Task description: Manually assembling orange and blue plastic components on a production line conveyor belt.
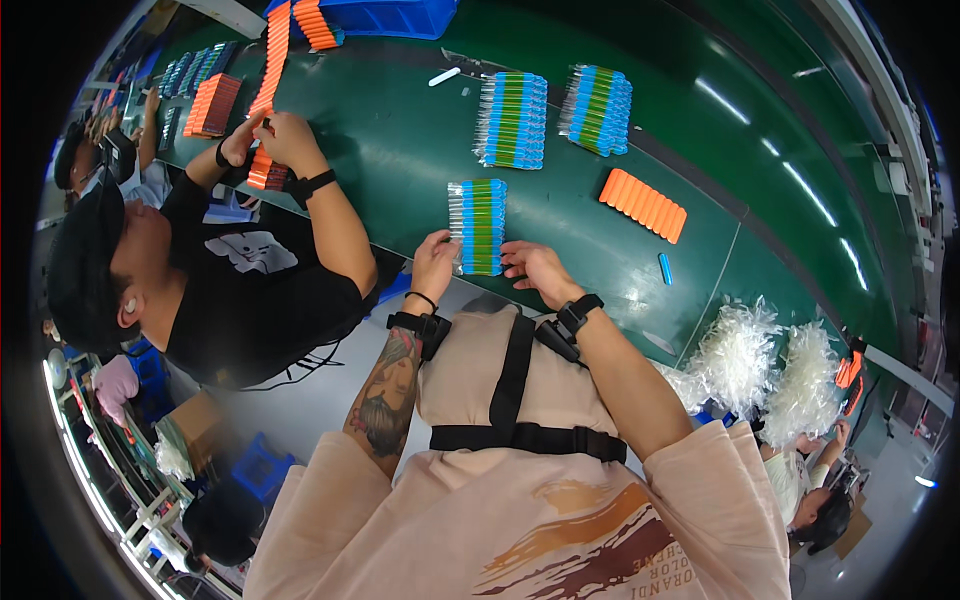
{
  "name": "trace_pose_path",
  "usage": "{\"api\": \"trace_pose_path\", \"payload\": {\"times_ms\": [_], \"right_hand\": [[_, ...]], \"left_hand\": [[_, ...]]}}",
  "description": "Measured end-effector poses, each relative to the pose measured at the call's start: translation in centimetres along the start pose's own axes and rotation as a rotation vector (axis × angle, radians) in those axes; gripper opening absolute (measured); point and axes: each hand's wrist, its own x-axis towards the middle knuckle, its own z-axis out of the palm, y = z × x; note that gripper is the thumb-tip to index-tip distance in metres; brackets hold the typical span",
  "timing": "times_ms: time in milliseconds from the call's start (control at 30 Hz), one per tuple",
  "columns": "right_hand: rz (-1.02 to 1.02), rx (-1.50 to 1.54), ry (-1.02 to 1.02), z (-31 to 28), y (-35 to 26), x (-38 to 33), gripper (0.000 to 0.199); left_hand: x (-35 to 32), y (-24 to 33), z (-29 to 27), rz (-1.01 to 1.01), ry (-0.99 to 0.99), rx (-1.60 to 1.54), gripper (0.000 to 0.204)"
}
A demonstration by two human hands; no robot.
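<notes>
A row of slim blue-and-green pieces with clear ends lies on the green table near its front edge, packed side by side. My left hand is at the row's left side, its fingertips by the clear ends. Across from it, my right hand has its fingers apart, with the fingertips beside the row's blue right edge. Neither hand wraps round the row; whether the fingertips press on it is hard to tell. Two similar bundles, a larger one and another, lie farther back.
To the right lie a row of orange cylinders and a blue stick. Clear plastic wrappers are heaped at the right. A white tube and a blue bin are at the back. A co-worker handles orange strips on my left.
</notes>
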Motion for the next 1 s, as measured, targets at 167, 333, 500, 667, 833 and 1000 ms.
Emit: {"api": "trace_pose_path", "payload": {"times_ms": [167, 333, 500, 667, 833, 1000], "right_hand": [[-0.044, -0.009, 0.063, 0.5, -0.1, -0.2, 0.034], [-0.048, -0.007, 0.072, 1.0, 0.0, -0.1, 0.032], [-0.052, -0.023, 0.063, 1.2, 0.1, -0.1, 0.032], [-0.077, -0.018, 0.052, 1.7, -0.3, -0.5, 0.031], [-0.116, 0.060, 0.047, 2.0, -0.2, -0.5, 0.027], [-0.102, 0.184, 0.041, 2.9, -0.3, -0.4, 0.025]], "left_hand": [[0.0, -0.3, -0.2, 0.009, 0.008, 0.007, 0.042], [-0.2, -0.4, -0.4, -0.023, -0.023, 0.033, 0.038], [-0.7, 0.4, -0.5, -0.108, -0.035, 0.027, 0.042], [-0.9, 0.2, -0.5, -0.078, -0.054, 0.002, 0.047], [-1.4, 1.3, 0.2, -0.082, 0.012, -0.037, 0.048], [-1.4, 0.4, -0.3, -0.106, -0.044, 0.003, 0.045]]}}
